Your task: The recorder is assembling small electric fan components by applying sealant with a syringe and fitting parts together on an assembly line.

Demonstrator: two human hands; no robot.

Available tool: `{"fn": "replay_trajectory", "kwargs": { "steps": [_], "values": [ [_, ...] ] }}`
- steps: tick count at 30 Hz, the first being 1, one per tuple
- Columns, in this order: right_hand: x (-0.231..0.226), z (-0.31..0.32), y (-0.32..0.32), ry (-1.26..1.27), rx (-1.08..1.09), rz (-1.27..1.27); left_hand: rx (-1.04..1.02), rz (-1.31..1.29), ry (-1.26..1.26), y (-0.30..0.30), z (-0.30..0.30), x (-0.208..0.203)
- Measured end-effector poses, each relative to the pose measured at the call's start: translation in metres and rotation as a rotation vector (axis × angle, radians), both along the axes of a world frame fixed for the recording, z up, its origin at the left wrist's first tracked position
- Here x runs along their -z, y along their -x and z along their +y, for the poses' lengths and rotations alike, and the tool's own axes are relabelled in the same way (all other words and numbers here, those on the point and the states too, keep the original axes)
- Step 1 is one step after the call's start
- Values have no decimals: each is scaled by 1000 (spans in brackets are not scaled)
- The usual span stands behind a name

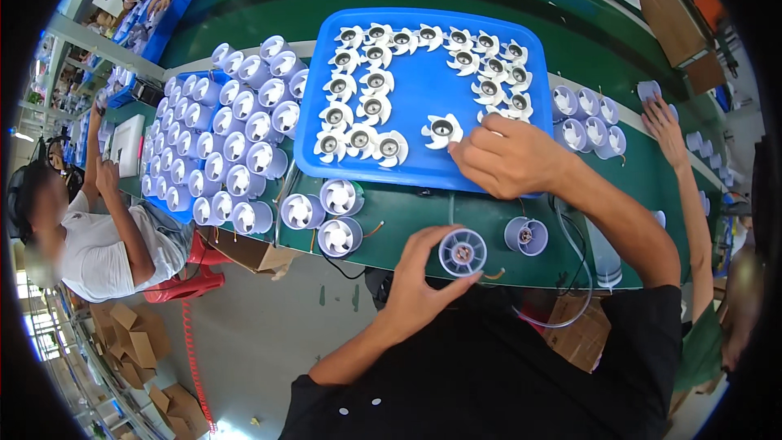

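My left hand (411, 285) grips a lavender cylindrical fan housing (463, 253) by its sides, near the table's front edge. Its open end faces up, showing spokes and a copper-coloured motor core, and a short wire sticks out at its right. Over the blue tray (415, 169), my right hand (498, 156) is closed, its fingertips pinching the edge of a white fan impeller (441, 129) with a dark round hub. Several more white impellers (389, 147) lie in rows along the tray's left, far and right sides. Part of the tray is hidden under my right hand.
Many housings fitted with fans (243, 178) stand crowded at the left, with several more (588, 121) right of the tray. One housing (526, 236) stands by the front edge. A clear tube (588, 281) hangs there. Co-workers sit at the left (106, 236) and reach in at the right (666, 132).
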State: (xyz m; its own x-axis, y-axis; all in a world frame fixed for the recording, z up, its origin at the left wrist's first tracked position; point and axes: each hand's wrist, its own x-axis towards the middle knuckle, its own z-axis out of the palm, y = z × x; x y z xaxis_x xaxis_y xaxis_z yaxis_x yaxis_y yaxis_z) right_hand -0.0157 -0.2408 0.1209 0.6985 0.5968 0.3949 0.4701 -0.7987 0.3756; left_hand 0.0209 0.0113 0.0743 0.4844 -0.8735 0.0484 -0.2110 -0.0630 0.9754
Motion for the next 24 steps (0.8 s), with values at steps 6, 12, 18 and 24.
{"fn": "replay_trajectory", "kwargs": {
  "steps": [6, 12, 18, 24],
  "values": [
    [-23, 51, 53, -1221, 435, 92, -100, -24, -79, -9, -16, -3],
    [-18, 69, 76, -1777, 750, 707, -75, -257, -2, 2, -27, -1],
    [-17, 84, 90, -1534, 791, 556, -27, -219, -28, 9, -23, 8],
    [-12, 83, 100, -1204, 568, 543, 9, -310, 19, 9, -21, 7]
  ]
}}
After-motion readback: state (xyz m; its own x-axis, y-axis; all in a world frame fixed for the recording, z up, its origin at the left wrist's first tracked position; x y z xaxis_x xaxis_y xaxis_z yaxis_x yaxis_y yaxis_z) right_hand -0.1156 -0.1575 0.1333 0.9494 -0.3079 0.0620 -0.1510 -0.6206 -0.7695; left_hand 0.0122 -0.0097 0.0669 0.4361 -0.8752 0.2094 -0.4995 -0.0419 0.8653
